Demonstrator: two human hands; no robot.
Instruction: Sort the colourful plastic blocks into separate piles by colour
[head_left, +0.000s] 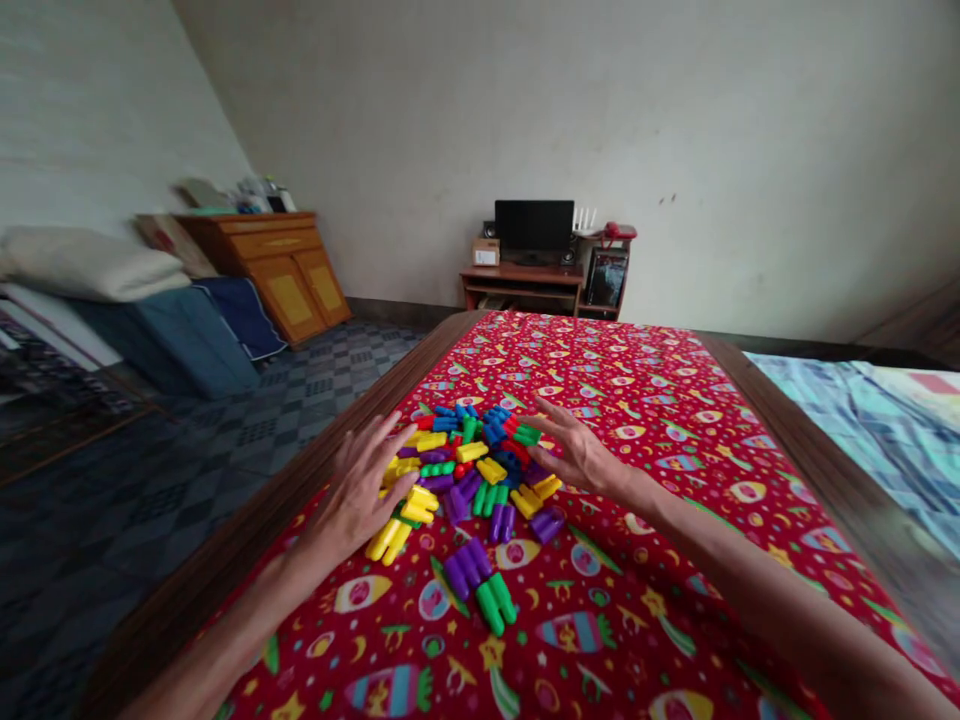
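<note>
Soft, even indoor light is falling across the scene, casting only faint shadows; wide-angle distortion is bending the wall (97,110) near the edges, while the plastic blocks (469,480) are showing sharp.

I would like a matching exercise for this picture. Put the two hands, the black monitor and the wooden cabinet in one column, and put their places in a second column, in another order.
Things:
1. left hand
2. right hand
3. black monitor
4. wooden cabinet

Places:
A. on a wooden desk
B. over the right side of the pile of colored plastic blocks
C. on the tiled floor beside the wall
D. over the yellow blocks on the pile's left side

Right pairs: 1-D, 2-B, 3-A, 4-C
</note>
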